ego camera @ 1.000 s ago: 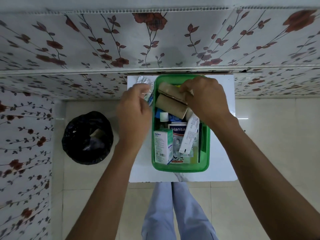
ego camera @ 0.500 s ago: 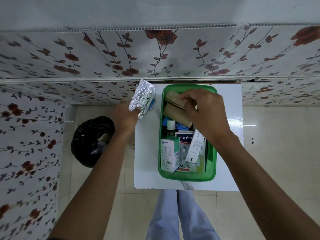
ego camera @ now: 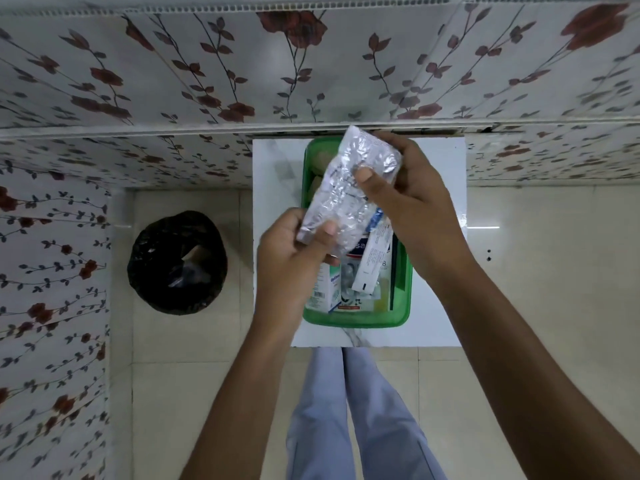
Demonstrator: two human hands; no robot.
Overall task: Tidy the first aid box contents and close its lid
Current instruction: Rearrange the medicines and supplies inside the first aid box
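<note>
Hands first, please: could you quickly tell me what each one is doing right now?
Left hand: closed on the lower end of the foil blister strips.
Right hand: closed on the upper end of the same strips, above the green box.

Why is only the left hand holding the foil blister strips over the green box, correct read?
Not quite. The head view shows both hands on the foil blister strips: the left hand grips the lower end, the right hand pinches the upper part. They are held over the green box, as you said.

White table [ego camera: 436, 202] bears green box [ego camera: 353, 320].
</note>
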